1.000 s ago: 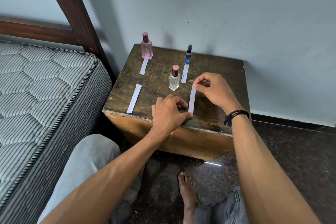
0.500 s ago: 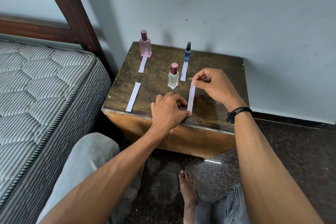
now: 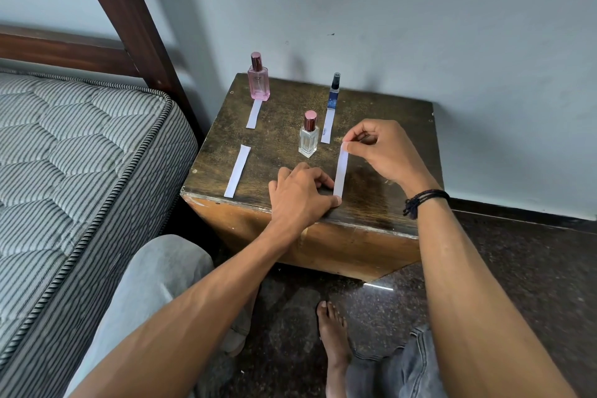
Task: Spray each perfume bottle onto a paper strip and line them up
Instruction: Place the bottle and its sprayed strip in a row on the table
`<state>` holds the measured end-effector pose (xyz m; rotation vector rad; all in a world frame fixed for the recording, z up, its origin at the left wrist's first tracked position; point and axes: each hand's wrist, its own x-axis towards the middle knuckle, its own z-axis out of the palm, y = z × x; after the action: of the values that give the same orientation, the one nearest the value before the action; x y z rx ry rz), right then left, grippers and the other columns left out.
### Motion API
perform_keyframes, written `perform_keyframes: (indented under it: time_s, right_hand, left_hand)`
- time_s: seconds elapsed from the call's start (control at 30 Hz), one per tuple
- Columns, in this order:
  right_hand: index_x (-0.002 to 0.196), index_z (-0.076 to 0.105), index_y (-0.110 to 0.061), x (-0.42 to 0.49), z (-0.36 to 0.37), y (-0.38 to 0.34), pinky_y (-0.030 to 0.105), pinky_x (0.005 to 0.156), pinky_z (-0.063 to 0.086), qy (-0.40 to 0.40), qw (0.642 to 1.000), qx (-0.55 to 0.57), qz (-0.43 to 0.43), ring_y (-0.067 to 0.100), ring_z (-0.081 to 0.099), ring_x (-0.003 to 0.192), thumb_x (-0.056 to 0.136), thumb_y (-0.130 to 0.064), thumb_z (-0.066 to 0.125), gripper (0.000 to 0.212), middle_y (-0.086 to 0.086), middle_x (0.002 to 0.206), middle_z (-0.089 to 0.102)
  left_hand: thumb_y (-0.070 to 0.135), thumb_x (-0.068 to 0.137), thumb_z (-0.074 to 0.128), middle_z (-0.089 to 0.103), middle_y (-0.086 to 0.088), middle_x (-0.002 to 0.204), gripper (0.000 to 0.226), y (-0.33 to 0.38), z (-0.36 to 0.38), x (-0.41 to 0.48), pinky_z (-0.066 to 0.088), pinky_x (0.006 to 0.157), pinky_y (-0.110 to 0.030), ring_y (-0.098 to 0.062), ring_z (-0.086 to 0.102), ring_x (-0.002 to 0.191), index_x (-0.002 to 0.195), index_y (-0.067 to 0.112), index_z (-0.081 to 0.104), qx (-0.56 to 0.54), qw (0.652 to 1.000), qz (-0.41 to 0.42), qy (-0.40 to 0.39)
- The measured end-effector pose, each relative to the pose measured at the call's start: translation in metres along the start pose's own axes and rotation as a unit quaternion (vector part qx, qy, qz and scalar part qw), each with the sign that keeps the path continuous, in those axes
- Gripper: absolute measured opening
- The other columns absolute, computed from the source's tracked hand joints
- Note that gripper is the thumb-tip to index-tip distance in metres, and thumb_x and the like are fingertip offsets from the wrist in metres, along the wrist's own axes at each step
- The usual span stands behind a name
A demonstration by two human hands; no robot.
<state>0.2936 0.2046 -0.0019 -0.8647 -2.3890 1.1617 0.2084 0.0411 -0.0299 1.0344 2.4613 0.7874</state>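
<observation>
While the left hand is pinning the strip's near end, the right hand is pinching its far end. Judged step: aligning this strip; next, 1 clear bottle probably needs setting at its head.

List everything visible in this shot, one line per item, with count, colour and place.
Pink perfume bottle: 1, pink with rose cap, back left of the table.
Clear perfume bottle: 1, clear glass with rose cap, table centre.
Blue spray bottle: 1, slim, blue with dark cap, back of the table.
Paper strips: 4, white; one in front of the pink bottle, one in front of the blue bottle, one loose at front left, one held at both ends.
Wooden table: 1, dark brown, against the wall.
Mattress: 1, grey striped, left.
Bed frame: 1, dark wood, upper left.
Wristband: 1, black, right wrist.
Left hand: pins the held strip's near end.
Right hand: pinches its far end.
</observation>
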Motion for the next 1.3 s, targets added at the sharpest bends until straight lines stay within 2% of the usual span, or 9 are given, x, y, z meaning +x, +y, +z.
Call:
perform_keyframes:
  time_s: [0.83,1.07,1.2,1.3]
  right_hand:
    - [0.085,0.076,-0.020,-0.002,0.002,-0.003,0.020,0.076,0.054,0.004,1.000,0.003,-0.019,0.006,0.069,0.079,0.087,-0.012,0.076,0.008,-0.009,0.085,0.074]
    - [0.089,0.076,-0.022,0.000,0.011,0.004,0.014,0.072,0.046,-0.017,0.998,-0.051,-0.008,0.000,0.066,0.082,0.091,-0.017,0.075,0.005,-0.015,0.087,0.072]
    - [0.091,0.076,-0.023,0.001,0.013,0.006,0.016,0.075,0.049,-0.018,0.998,-0.060,-0.005,0.002,0.067,0.085,0.091,-0.019,0.076,0.004,-0.013,0.089,0.072]
    - [0.091,0.076,-0.023,0.001,0.013,0.007,0.018,0.076,0.049,-0.021,0.998,-0.063,-0.003,0.002,0.066,0.086,0.091,-0.019,0.076,0.004,-0.014,0.090,0.072]
  left_hand:
    - [0.050,0.073,0.081,0.058,0.013,0.106,0.021,0.001,-0.001,0.001,0.032,0.091,-0.037,-0.019,0.044,0.114,0.086,0.037,0.070,0.002,1.000,-0.002,-0.004]
    - [0.048,0.072,0.085,0.062,0.016,0.097,0.019,0.000,-0.011,0.005,0.033,0.092,-0.038,-0.019,0.042,0.119,0.081,0.037,0.072,-0.028,0.998,-0.016,-0.060]
    - [0.048,0.066,0.088,0.067,0.010,0.105,0.020,-0.002,-0.018,0.009,0.033,0.096,-0.040,-0.020,0.040,0.123,0.072,0.045,0.069,-0.044,0.992,-0.019,-0.116]
    - [0.047,0.064,0.089,0.065,0.008,0.113,0.023,-0.003,-0.018,0.010,0.029,0.091,-0.037,-0.021,0.039,0.125,0.067,0.050,0.067,-0.031,0.990,-0.023,-0.135]
